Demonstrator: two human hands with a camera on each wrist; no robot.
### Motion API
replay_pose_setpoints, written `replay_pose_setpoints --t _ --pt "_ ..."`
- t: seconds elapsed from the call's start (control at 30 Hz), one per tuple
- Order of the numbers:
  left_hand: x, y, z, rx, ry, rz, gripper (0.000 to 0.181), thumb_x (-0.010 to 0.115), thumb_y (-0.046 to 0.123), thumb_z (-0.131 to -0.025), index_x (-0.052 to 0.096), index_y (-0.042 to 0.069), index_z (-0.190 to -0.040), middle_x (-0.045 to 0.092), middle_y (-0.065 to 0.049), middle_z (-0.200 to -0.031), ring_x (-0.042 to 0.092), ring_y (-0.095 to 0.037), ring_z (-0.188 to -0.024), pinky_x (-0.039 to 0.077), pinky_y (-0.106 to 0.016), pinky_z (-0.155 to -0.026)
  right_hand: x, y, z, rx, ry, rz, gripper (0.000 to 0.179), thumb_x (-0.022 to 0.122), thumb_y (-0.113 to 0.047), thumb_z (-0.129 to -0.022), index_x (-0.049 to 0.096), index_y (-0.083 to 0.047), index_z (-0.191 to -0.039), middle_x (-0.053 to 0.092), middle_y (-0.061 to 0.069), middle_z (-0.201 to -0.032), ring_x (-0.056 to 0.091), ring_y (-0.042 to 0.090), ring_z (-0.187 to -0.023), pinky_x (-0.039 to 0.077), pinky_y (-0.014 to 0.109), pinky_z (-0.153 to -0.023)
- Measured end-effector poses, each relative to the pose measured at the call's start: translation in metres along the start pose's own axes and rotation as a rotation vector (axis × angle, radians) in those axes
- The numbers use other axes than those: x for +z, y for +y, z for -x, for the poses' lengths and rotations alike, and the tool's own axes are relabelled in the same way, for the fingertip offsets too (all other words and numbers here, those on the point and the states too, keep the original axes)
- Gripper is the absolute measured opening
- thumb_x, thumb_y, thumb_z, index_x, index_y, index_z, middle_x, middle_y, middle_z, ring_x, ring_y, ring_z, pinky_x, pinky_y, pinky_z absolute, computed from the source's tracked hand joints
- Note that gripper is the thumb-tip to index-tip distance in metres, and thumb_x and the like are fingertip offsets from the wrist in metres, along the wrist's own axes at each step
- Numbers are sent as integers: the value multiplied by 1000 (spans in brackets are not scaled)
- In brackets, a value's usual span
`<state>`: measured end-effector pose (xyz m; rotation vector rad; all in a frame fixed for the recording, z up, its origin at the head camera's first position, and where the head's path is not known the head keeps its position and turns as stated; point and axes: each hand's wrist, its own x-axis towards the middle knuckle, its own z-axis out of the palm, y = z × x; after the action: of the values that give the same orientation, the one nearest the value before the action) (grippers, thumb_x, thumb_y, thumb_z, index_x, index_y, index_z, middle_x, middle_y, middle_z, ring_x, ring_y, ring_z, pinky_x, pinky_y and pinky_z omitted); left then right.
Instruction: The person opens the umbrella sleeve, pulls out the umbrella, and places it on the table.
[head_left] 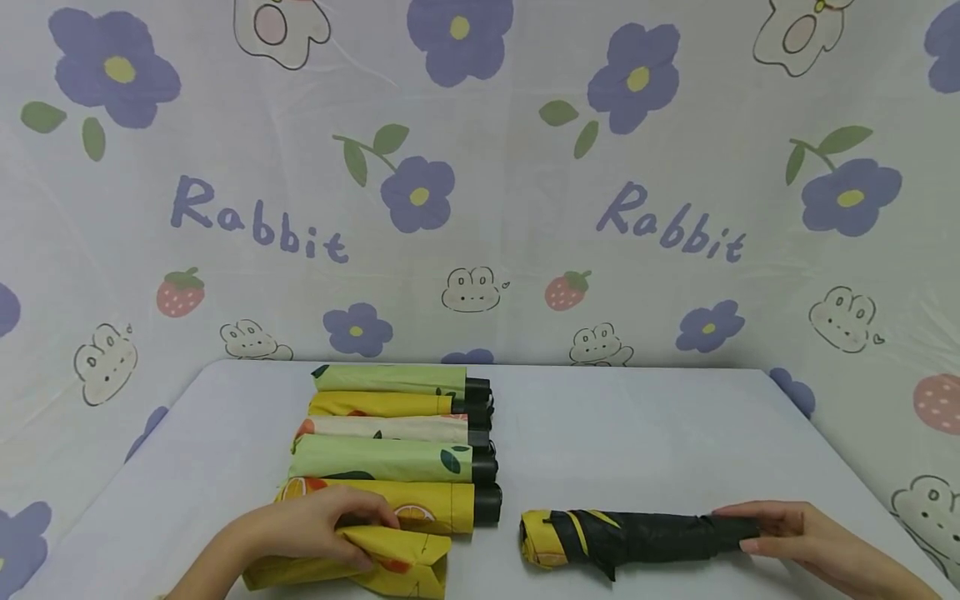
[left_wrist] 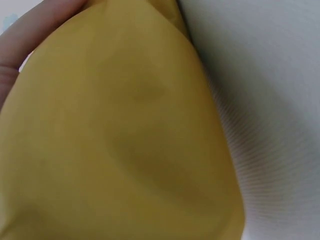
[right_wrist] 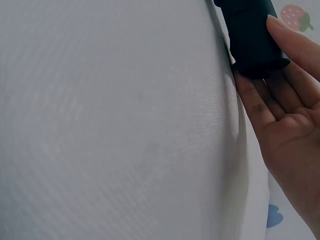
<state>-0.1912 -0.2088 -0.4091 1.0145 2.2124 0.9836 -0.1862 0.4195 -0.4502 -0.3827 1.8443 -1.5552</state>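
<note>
My left hand (head_left: 318,521) pinches a yellow fabric umbrella sleeve (head_left: 408,554) at the table's front left, thumb and fingers on its upper side. The sleeve's right end looks loose and creased, with an orange print on it. Its yellow cloth (left_wrist: 120,130) fills much of the left wrist view. On the right, a folded umbrella (head_left: 660,536) lies sideways, black outside with a yellow rolled end pointing left. My right hand (head_left: 795,533) holds its black handle (right_wrist: 252,40) at the right end, thumb on one side and fingers on the other.
Several folded umbrellas in sleeves lie in a column behind my left hand, black handles to the right: a yellow one (head_left: 442,504) nearest, then a green one (head_left: 390,458), a cream one (head_left: 420,428) and others. A printed curtain (head_left: 487,233) hangs behind the white table (head_left: 637,442).
</note>
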Motion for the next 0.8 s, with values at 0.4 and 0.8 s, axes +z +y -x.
replay_pose_setpoints --t 0.4,0.8 --pt "1 0 0 10 6 -3 34 72 35 -88 62 28 -119 64 12 -118 54 2 -107 46 -18 -93 2 1 0 -18 43 91 41 44 -7 -102 45 1 -142 60 -27 -129 51 -16 -115 46 11 -88" --pt "2 -2 0 18 8 -1 34 71 36 -88 62 28 -120 64 11 -119 54 2 -108 46 -19 -93 6 1 -3 -45 124 192 43 49 -8 -101 45 5 -141 61 -29 -126 50 -19 -113 46 9 -88"
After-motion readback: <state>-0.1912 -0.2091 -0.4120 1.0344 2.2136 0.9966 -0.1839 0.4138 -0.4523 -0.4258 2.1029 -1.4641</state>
